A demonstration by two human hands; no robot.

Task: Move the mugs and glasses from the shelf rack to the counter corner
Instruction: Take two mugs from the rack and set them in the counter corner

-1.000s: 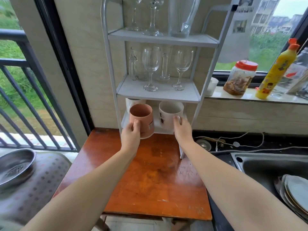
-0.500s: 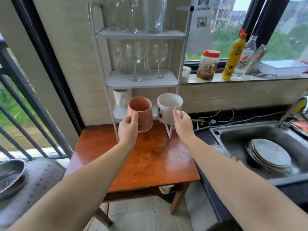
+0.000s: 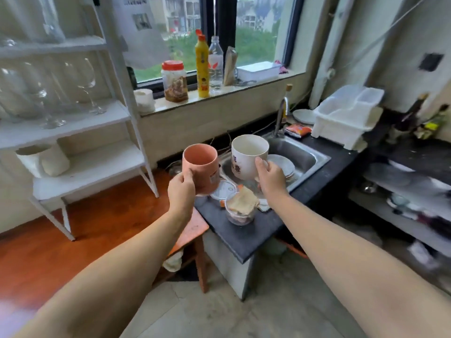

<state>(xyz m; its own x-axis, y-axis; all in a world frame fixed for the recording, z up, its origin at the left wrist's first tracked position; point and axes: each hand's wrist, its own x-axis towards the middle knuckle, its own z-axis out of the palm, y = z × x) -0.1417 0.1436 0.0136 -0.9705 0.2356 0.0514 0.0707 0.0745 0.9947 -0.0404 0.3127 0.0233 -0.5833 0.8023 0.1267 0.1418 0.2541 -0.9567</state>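
My left hand [image 3: 181,191] grips a pink mug [image 3: 201,164] and my right hand [image 3: 271,178] grips a white mug [image 3: 246,154] with dark lettering. Both mugs hang in the air above the black counter [image 3: 246,230], near the sink [image 3: 300,154]. The white shelf rack [image 3: 80,167] stands at the left on the wooden table [image 3: 102,220]. Another white mug [image 3: 45,161] remains on its lowest shelf, and wine glasses [image 3: 86,81] stand on the shelf above.
Plates lie in the sink. A clear bowl [image 3: 240,211] and a lid [image 3: 223,190] sit on the counter's near end. A white dish drainer [image 3: 346,115] stands on the counter at the right. Bottles and a jar [image 3: 174,81] line the windowsill.
Both hands have lifted the two mugs off the rack's lowest shelf and carried them right, from above the wooden table to above the counter by the sink. My view has swung right.
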